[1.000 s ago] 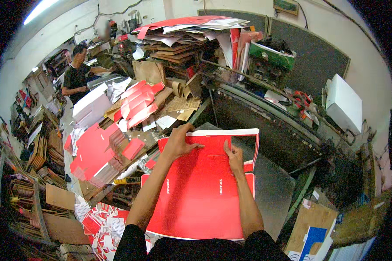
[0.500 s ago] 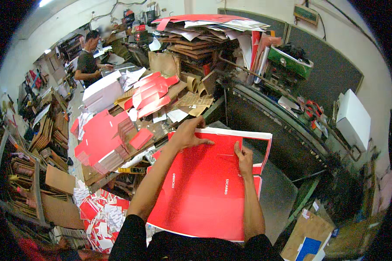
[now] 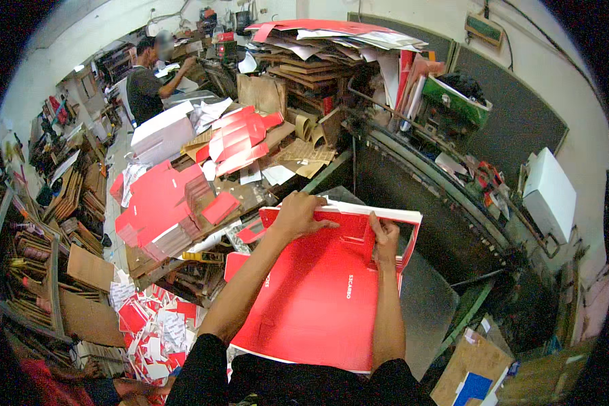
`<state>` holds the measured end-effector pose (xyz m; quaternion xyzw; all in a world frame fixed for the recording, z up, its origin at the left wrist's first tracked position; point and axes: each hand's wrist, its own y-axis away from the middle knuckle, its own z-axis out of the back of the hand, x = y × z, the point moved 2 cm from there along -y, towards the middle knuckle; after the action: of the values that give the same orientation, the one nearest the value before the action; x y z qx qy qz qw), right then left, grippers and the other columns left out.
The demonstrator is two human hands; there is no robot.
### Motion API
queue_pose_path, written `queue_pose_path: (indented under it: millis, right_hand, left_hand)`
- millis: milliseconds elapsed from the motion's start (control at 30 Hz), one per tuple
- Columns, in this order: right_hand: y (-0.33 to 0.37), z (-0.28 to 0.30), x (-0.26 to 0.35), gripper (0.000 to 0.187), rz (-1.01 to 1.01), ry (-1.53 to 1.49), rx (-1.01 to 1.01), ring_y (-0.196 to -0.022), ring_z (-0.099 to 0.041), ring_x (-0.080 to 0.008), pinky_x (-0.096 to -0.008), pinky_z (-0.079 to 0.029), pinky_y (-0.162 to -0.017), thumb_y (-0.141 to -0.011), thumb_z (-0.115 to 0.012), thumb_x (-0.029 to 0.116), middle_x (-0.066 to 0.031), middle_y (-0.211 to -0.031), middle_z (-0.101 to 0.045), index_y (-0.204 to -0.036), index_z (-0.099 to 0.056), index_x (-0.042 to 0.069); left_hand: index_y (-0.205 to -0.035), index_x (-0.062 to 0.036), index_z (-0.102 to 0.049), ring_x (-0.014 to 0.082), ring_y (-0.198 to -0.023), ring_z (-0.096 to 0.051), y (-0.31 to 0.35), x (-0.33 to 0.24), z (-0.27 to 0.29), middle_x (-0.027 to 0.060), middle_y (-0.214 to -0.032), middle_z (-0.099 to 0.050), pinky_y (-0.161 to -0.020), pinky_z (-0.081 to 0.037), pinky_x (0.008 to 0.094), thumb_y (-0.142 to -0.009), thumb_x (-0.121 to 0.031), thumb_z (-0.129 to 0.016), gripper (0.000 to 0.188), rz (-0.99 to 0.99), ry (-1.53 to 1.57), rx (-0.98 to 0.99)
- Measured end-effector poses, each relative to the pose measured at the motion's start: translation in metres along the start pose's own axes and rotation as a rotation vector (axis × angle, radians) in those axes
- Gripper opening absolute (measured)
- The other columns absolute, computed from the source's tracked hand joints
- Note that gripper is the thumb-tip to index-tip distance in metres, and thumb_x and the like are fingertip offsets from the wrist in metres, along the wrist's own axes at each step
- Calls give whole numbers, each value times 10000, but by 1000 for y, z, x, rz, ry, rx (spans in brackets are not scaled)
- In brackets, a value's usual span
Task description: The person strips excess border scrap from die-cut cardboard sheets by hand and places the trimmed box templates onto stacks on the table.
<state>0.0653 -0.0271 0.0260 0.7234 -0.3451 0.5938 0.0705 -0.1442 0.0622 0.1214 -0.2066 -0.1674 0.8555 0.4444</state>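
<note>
A red printed cardboard sheet (image 3: 311, 304) with white edges lies in front of me, its near edge against my body. At its far edge, my left hand (image 3: 303, 215) is closed over the rim, thumb on the red face and fingers behind. My right hand (image 3: 386, 240) grips a cut flap near the far right corner, thumb up along it. That flap stands slightly raised from the sheet around a cut line. A white-edged strip (image 3: 406, 215) frames an opening at the corner. Whether several sheets are stacked here, I cannot tell.
A dark metal machine with a long bar (image 3: 433, 189) stands beyond the sheet. To the left, stacked red box blanks (image 3: 155, 203) cover a bench. Red and white scraps (image 3: 162, 331) heap at lower left, beside another person's arm (image 3: 139, 389). A co-worker (image 3: 145, 88) stands far left.
The sheet's far right part has bent up and its cut flap has lifted under my right hand. My left hand has shifted slightly nearer. The co-worker has raised an arm.
</note>
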Motion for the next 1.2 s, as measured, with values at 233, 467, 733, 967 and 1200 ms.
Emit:
queue_pose_path:
  millis: [233,467,733,967,1200]
  right_hand:
    - [13,-41,44,564,103,394,-120,-537,-281,-80,-313,-211,-495,-915,-580,416,55,-528,-343,-494,-436,69]
    - [-5,-35,34,588,23,450,-94,-522,-320,-70,-295,-273,-491,-905,-573,460,50,-527,-408,-488,-468,60]
    - [-13,-35,51,445,-562,154,71,-558,-546,-101,-274,-458,-565,-878,-620,433,-19,-631,-607,-679,-617,35]
    - [10,-13,39,646,-49,789,54,-657,-583,-256,-399,-438,-661,-919,-457,546,-190,-684,-601,-783,-624,-63]
    - [10,-39,42,671,122,717,-239,-510,-344,-177,-411,-319,-511,-951,-423,512,-99,-502,-389,-560,-450,-32]
  left_hand:
    - [-987,-86,-664,323,-801,-630,9,15,-10,121,-873,-651,-692,-489,420,-634,-530,-744,573,-112,7,-32]
    - [-1047,-111,-627,313,-830,-616,24,3,-8,88,-881,-626,-664,-483,423,-663,-355,-761,475,-76,32,-57]
    - [-1045,-131,-609,280,-855,-604,41,-3,-11,60,-893,-601,-723,-466,415,-659,-119,-681,392,-168,-1,-124]
    - [-1016,-126,-624,277,-863,-616,36,-14,-2,80,-947,-637,-702,-475,402,-690,-215,-721,351,-169,-5,-190]
    - [-1038,-122,-638,287,-785,-621,35,-6,-7,78,-842,-639,-655,-476,401,-689,-297,-746,405,-141,17,-136]
